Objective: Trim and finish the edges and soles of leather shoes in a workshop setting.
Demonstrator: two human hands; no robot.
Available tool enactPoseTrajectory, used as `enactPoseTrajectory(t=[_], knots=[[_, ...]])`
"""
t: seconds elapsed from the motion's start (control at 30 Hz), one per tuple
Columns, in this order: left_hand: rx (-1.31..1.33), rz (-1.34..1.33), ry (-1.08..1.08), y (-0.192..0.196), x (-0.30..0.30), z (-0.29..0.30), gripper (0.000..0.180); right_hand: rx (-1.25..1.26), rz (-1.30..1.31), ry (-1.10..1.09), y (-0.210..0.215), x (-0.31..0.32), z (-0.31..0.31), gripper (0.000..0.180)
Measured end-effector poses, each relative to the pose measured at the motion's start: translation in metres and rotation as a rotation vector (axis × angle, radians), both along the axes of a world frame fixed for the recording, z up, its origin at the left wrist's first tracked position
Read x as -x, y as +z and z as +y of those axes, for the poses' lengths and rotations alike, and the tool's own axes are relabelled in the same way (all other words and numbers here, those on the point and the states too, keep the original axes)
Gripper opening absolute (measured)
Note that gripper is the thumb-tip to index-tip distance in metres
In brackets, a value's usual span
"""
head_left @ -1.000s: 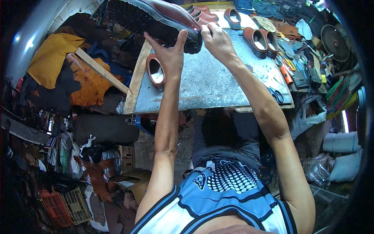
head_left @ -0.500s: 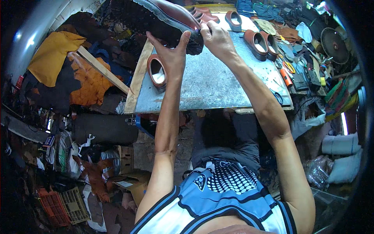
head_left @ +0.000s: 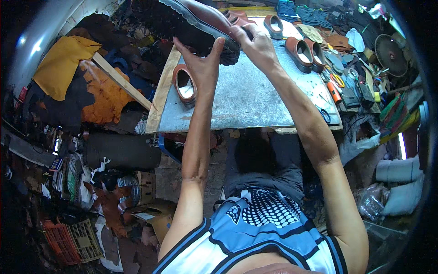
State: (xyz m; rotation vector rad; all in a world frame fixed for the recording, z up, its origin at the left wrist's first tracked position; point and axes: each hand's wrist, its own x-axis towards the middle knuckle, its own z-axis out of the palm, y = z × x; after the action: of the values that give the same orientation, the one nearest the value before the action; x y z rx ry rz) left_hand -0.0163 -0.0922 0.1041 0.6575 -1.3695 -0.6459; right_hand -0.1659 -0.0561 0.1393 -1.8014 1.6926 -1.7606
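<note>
A brown leather shoe [head_left: 207,13] with a black sole is raised above the far left of the metal-topped table [head_left: 246,98], tilted so the dark sole partly shows. My left hand [head_left: 200,66] supports it from below near one end, thumb and fingers spread around the sole. Closed at the shoe's brown side, my right hand [head_left: 259,49] has its fingertips against the upper; whatever small thing may be between them is hidden. Beside my left wrist, another brown shoe [head_left: 179,75] stands on the table.
More brown shoes stand at the back [head_left: 273,29] and right [head_left: 296,57] of the table. Yellow-handled scissors [head_left: 338,80], an orange-handled tool [head_left: 334,92] and dark-handled scissors [head_left: 324,114] lie along the right edge. Leather pieces [head_left: 107,98] hang at left, near a wooden bar [head_left: 121,81].
My right hand has shifted slightly along the shoe's side, its fingers now a little lower and flatter. The shoe and my left hand have barely moved.
</note>
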Motion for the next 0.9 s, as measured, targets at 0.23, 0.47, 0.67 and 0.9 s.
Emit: enactPoseTrajectory(t=[0.23, 0.47, 0.67, 0.9], knots=[[0.014, -0.046, 0.046, 0.0, 0.001, 0.0, 0.129, 0.142, 0.1, -0.14, -0.006, 0.021, -0.015, 0.037], [0.018, 0.005, 0.036, -0.003, -0.006, -0.007, 0.128, -0.077, 0.038, -0.02, -0.001, 0.011, 0.015, 0.036], [0.006, -0.036, 0.025, -0.004, -0.001, -0.007, 0.127, -0.136, -0.029, 0.066, -0.01, 0.007, 0.009, 0.049], [0.028, -0.092, 0.088, -0.009, 0.003, -0.012, 0.127, 0.02, 0.078, -0.103, -0.018, 0.001, 0.0, 0.036]])
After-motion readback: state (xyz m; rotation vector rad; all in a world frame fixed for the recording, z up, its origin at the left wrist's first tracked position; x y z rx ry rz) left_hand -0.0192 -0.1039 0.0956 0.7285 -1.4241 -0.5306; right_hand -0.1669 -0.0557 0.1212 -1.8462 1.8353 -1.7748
